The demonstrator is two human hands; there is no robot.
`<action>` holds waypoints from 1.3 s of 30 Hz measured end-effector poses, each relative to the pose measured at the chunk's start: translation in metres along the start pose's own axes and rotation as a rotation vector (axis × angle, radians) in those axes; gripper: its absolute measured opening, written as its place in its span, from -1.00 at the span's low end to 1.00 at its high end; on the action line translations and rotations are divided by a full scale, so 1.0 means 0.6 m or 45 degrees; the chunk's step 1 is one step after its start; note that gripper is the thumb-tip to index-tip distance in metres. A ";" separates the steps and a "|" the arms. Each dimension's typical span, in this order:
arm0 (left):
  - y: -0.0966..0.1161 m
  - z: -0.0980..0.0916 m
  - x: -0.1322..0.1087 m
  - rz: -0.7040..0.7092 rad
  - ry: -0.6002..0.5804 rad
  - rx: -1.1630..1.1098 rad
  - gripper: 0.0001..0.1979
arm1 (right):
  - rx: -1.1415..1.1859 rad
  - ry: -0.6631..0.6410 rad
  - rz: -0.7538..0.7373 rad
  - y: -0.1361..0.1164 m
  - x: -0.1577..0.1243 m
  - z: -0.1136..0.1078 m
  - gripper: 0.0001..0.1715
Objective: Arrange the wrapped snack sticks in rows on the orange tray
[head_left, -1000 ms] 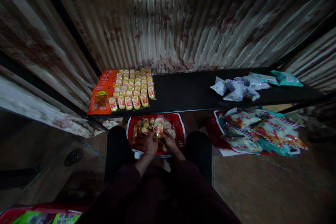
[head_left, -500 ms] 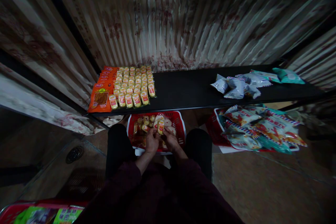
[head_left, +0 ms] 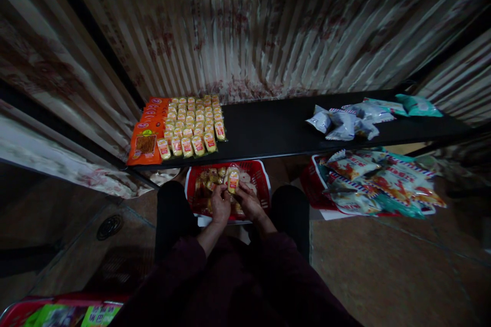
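Observation:
Between my knees, my left hand [head_left: 221, 206] and my right hand [head_left: 248, 202] hold one small yellow snack packet [head_left: 232, 182] with a red and white label, a hand on either side of it. The packet stands upright above a red basket [head_left: 262, 176] with a white rim. In that basket lie more yellow packets [head_left: 213, 176] and some pale round packets [head_left: 247, 179], partly hidden by my hands. On the black shelf [head_left: 264, 127] ahead, several rows of matching yellow packets [head_left: 186, 146] stand beside orange snack bags [head_left: 146, 146].
Silver-white bags [head_left: 342, 125] and teal bags [head_left: 418, 105] lie on the shelf's right part. Below it, a second red basket [head_left: 312, 191] overflows with snack bags [head_left: 397, 181]. A third red basket [head_left: 42, 300] with green packets sits at lower left. Striped curtain fabric [head_left: 245, 36] hangs behind the shelf.
The yellow packet has moved slightly up and left between my fingers, its label now facing me more squarely. The view has shifted a little; the shelf goods look the same.

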State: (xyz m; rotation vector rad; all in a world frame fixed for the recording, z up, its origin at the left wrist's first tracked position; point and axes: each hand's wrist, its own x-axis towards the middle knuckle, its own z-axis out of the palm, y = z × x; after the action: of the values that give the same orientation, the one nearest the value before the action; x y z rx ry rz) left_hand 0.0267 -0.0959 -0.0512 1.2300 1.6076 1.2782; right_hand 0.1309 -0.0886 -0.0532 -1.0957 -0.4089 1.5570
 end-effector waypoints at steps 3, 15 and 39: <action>0.009 0.000 -0.001 0.009 -0.015 0.024 -0.81 | -0.034 -0.027 -0.042 -0.007 -0.002 0.000 -0.45; 0.069 -0.005 0.000 0.141 -0.002 0.197 -0.71 | -0.320 -0.034 -0.208 -0.052 -0.005 0.013 -0.43; 0.117 -0.013 0.043 0.226 -0.043 0.180 -0.46 | -0.363 -0.030 -0.391 -0.110 0.009 0.095 -0.60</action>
State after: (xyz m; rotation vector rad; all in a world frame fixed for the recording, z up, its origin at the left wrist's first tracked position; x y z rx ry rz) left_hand 0.0291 -0.0698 0.0193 1.5023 1.6164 1.2612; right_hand 0.1236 -0.0465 0.0231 -1.1683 -0.7957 1.2648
